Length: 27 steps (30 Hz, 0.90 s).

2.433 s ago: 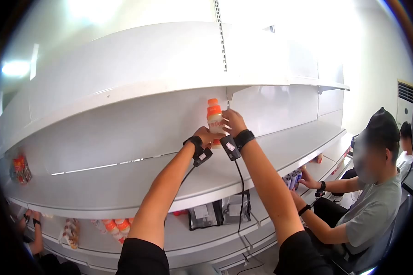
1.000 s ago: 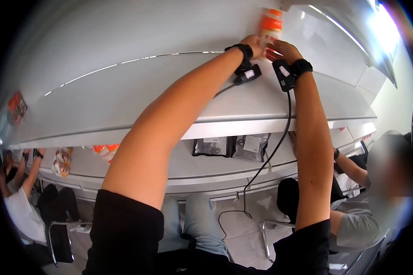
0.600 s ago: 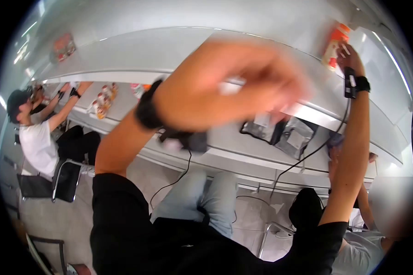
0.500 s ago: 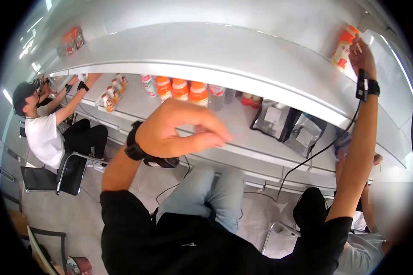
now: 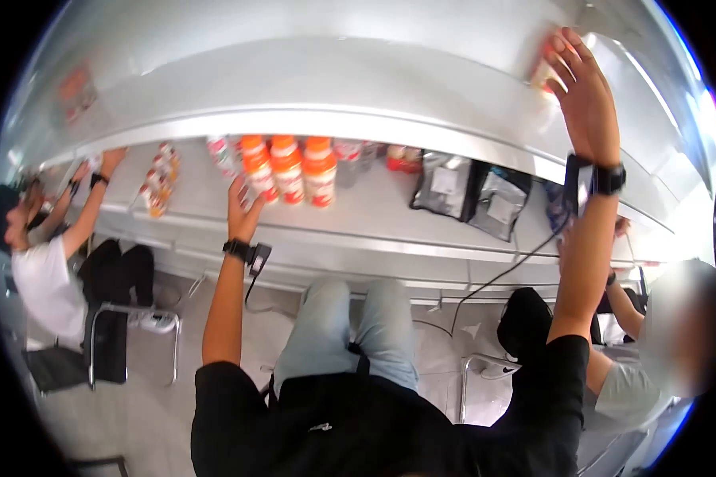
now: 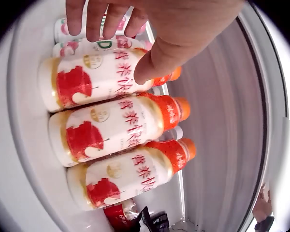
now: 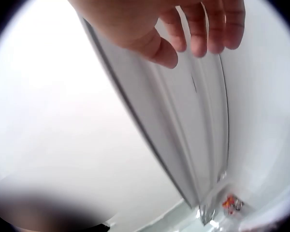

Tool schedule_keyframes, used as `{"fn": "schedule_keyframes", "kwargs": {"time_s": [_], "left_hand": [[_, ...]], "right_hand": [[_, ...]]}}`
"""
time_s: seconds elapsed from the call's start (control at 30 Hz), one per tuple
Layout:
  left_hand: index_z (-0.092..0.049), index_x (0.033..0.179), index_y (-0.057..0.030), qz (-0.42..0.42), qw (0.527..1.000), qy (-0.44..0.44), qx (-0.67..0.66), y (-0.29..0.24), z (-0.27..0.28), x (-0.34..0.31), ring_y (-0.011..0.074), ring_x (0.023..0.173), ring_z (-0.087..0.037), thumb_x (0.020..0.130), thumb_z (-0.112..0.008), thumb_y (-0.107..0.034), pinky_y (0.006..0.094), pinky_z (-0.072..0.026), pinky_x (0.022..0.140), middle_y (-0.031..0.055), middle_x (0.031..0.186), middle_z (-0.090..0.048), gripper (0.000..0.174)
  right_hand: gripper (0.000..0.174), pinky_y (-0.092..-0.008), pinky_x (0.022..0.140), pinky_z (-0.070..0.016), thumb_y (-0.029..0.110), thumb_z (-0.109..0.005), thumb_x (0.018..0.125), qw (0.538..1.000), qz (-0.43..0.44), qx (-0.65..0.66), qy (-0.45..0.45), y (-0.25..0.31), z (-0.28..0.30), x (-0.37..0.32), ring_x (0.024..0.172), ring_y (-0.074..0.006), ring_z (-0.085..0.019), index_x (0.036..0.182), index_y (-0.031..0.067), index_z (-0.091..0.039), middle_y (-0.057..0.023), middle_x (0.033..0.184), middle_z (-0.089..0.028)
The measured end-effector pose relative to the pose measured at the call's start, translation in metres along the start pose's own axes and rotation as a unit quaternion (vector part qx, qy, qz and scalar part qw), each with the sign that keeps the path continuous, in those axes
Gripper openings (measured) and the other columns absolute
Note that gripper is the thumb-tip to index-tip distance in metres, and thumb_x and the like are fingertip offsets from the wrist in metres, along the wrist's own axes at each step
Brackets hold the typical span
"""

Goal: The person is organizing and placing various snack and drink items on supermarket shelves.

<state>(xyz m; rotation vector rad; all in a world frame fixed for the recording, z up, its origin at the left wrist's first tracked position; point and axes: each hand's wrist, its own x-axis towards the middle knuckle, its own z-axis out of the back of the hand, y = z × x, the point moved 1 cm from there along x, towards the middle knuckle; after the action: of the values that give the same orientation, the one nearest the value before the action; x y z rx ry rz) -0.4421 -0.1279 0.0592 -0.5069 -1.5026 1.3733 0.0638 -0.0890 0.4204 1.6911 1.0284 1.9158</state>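
Observation:
On the lower shelf, three white bottles with orange caps [image 5: 287,171] stand in a row. My left hand [image 5: 244,211] is at the leftmost one, thumb and fingers spread. The left wrist view shows that hand [image 6: 183,29] over the nearest bottle [image 6: 94,79], its thumb across the label; whether it touches cannot be told. Up on the higher shelf, my right hand [image 5: 585,95] is raised with fingers extended, partly covering another orange-capped bottle [image 5: 543,73]. In the right wrist view the right hand's [image 7: 154,24] fingers hang relaxed, holding nothing.
Pink-and-white containers [image 5: 222,155] stand left of the bottles. Dark pouches [image 5: 442,184] and small bottles [image 5: 161,179] share the lower shelf, whose upper neighbour's front edge [image 5: 294,119] overhangs it. People sit at both sides, and a cable hangs from my right wrist.
My left hand has left the upper bottle, swung down leftward and reached the lower row, its fingers now spread. My right hand has drawn slightly off the upper bottle, fingers straighter.

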Motion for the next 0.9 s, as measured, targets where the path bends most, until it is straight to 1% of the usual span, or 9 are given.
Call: {"fn": "schedule_keyframes", "kwargs": {"time_s": [0.1,0.23,0.33,0.37,0.63,0.73,0.77,0.8,0.9], "left_hand": [[-0.028,0.145,-0.0057,0.005,0.997,0.005,-0.070,0.015,-0.012,-0.001,0.0259,0.131,-0.039,0.083,-0.069,-0.016,0.0433,-0.0294,0.108,0.0121,0.144,-0.039,0.075],[-0.028,0.144,-0.0027,-0.030,0.998,-0.012,-0.058,0.028,-0.017,-0.010,0.0263,0.132,-0.038,0.081,-0.068,-0.007,0.0413,-0.0286,0.110,0.0133,0.142,-0.040,0.075],[-0.029,0.144,-0.0007,-0.094,0.995,-0.031,0.009,0.023,-0.021,-0.015,0.0283,0.133,-0.037,0.079,-0.066,-0.003,0.0405,-0.0283,0.111,0.0156,0.143,-0.039,0.075],[-0.031,0.143,-0.0001,-0.110,0.991,-0.051,0.054,0.009,-0.024,-0.020,0.0323,0.134,-0.037,0.081,-0.064,-0.005,0.0425,-0.0299,0.111,0.0193,0.143,-0.038,0.070],[-0.034,0.140,0.0004,-0.169,0.950,-0.107,0.241,0.016,-0.032,-0.026,0.0398,0.126,-0.045,0.081,-0.059,-0.010,0.0425,-0.0438,0.100,0.0228,0.141,-0.041,0.065],[-0.034,0.140,0.0006,-0.178,0.945,-0.112,0.251,0.015,-0.034,-0.027,0.0393,0.126,-0.045,0.081,-0.059,-0.009,0.0421,-0.0449,0.099,0.0222,0.141,-0.041,0.064],[-0.034,0.140,0.0007,-0.178,0.946,-0.109,0.249,0.015,-0.035,-0.027,0.0393,0.126,-0.045,0.082,-0.059,-0.009,0.0421,-0.0448,0.099,0.0221,0.141,-0.041,0.064],[-0.034,0.140,0.0008,-0.176,0.947,-0.107,0.248,0.015,-0.035,-0.027,0.0393,0.126,-0.045,0.082,-0.059,-0.009,0.0422,-0.0448,0.099,0.0220,0.140,-0.041,0.064],[-0.033,0.140,0.0009,-0.172,0.946,-0.103,0.255,0.015,-0.033,-0.029,0.0393,0.125,-0.045,0.082,-0.058,-0.009,0.0423,-0.0448,0.099,0.0219,0.141,-0.041,0.064]], "right_hand": [[0.053,-0.0404,0.107,-0.0396,0.017,-0.045,0.098,0.990,-0.025,-0.018,-0.141,-0.027,0.104,0.067,0.133,-0.0270,-0.039,0.147,0.0062,-0.027,-0.0161,0.146,-0.038],[0.047,-0.0378,0.101,-0.0441,0.008,-0.051,0.093,0.919,-0.160,-0.320,-0.164,-0.074,0.219,0.128,0.119,-0.0299,-0.051,0.139,0.0099,-0.041,-0.0148,0.134,-0.049],[0.042,-0.0362,0.093,-0.0490,0.011,-0.051,0.091,0.582,-0.148,-0.799,0.006,-0.092,0.250,0.160,0.108,-0.0307,-0.060,0.132,0.0159,-0.055,-0.0154,0.122,-0.061],[0.037,-0.0420,0.091,-0.0501,0.018,-0.054,0.092,0.590,-0.088,-0.802,-0.028,-0.116,0.295,0.181,0.107,-0.0350,-0.061,0.127,0.0252,-0.059,-0.0221,0.122,-0.060],[0.056,-0.0316,0.081,-0.0514,0.047,-0.064,0.084,0.825,-0.235,-0.512,-0.052,-0.143,0.264,0.220,0.096,-0.0227,-0.065,0.119,0.0037,-0.063,-0.0123,0.105,-0.068],[0.072,-0.0291,0.080,-0.0510,0.061,-0.069,0.075,0.829,-0.182,-0.526,-0.054,-0.171,0.302,0.248,0.093,-0.0174,-0.066,0.115,0.0020,-0.066,-0.0093,0.103,-0.070],[0.072,-0.0302,0.083,-0.0506,0.062,-0.071,0.072,0.739,-0.079,-0.669,-0.017,-0.158,0.270,0.238,0.095,-0.0154,-0.066,0.113,0.0033,-0.067,-0.0081,0.103,-0.070],[0.066,-0.0329,0.082,-0.0510,0.055,-0.072,0.073,0.738,-0.068,-0.672,-0.010,-0.151,0.244,0.233,0.096,-0.0173,-0.065,0.115,0.0053,-0.064,-0.0080,0.106,-0.067],[0.057,-0.0408,0.077,-0.0522,0.035,-0.074,0.074,0.874,-0.140,-0.462,-0.059,-0.115,0.166,0.195,0.099,-0.0229,-0.063,0.121,0.0114,-0.053,-0.0079,0.113,-0.060]]}}
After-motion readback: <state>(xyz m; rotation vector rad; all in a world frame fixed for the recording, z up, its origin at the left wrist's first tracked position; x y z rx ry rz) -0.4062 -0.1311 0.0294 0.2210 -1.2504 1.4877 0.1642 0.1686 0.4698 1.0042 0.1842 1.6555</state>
